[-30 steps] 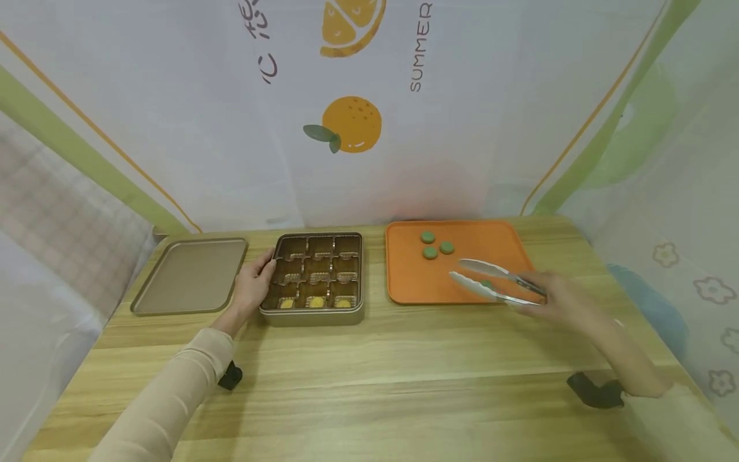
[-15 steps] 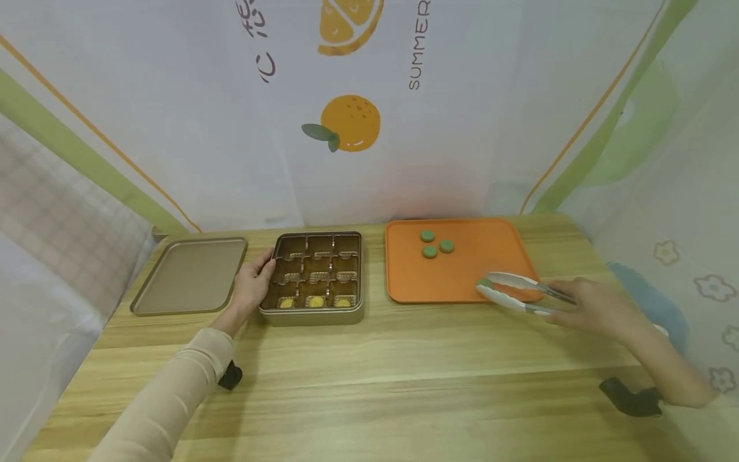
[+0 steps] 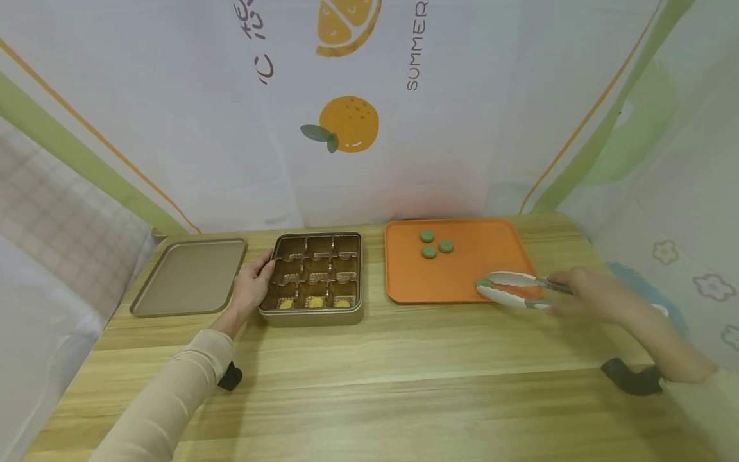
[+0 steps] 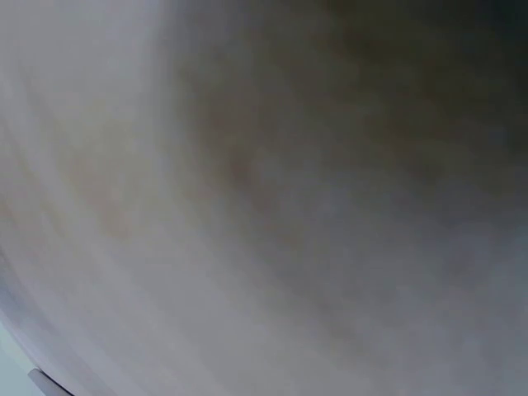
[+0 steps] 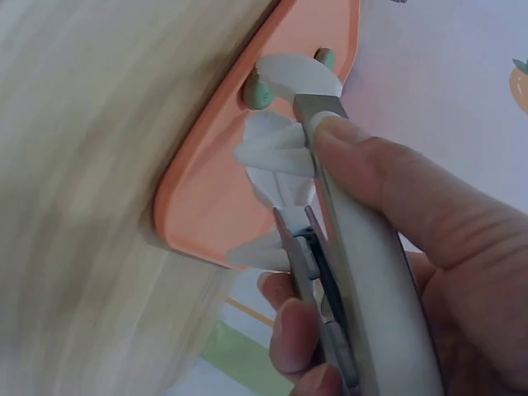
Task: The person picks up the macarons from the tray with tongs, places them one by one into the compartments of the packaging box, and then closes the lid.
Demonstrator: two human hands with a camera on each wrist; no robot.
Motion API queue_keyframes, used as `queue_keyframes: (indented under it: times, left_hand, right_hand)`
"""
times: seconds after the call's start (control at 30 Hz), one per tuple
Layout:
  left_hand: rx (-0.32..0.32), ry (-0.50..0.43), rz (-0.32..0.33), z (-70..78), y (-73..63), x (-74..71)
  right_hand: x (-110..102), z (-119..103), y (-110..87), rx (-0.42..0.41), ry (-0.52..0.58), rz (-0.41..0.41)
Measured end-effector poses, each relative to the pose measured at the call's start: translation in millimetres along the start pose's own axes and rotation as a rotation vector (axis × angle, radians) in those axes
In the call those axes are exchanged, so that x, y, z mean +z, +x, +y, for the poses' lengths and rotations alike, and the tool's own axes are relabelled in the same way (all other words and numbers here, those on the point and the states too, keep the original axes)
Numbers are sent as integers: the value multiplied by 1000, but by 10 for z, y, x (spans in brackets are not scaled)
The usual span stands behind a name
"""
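Observation:
In the head view my left hand (image 3: 251,289) grips the left side of a bronze-coloured square tin (image 3: 314,317). Its brown divider insert has several compartments, and yellow round pieces (image 3: 315,301) lie in the front row. My right hand (image 3: 597,298) holds metal tongs (image 3: 514,278) with pale scalloped tips, thumb on one arm and fingers curled round the other. The tips reach either side of a green cookie-like disc (image 3: 483,282) near the front right of the orange tray (image 3: 404,282). Blur fills the left wrist view.
Three more green discs (image 3: 429,252) lie toward the back left of the tray. A flat bronze lid (image 3: 190,276) rests left of the tin on the wooden table (image 3: 375,385). Behind the table hangs a white curtain (image 3: 450,147) with fruit prints.
The tongs have moved right and slightly forward over the tray, their tips now at the front green disc. Over the last half second they barely shift. My left hand and the tin stay put.

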State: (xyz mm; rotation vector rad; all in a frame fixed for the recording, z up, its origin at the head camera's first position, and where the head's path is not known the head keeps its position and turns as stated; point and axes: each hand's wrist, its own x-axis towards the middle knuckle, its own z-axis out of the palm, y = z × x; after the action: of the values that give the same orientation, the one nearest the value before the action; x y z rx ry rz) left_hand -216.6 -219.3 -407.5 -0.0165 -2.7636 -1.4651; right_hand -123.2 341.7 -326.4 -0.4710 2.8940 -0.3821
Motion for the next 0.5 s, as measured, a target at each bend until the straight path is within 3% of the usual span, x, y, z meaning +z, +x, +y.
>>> queue_keyframes:
  times: [0.5]
  left_hand:
    - [1,-18,7,-11,5,10]
  right_hand:
    - [-49,-17,113,-1,-28,-44]
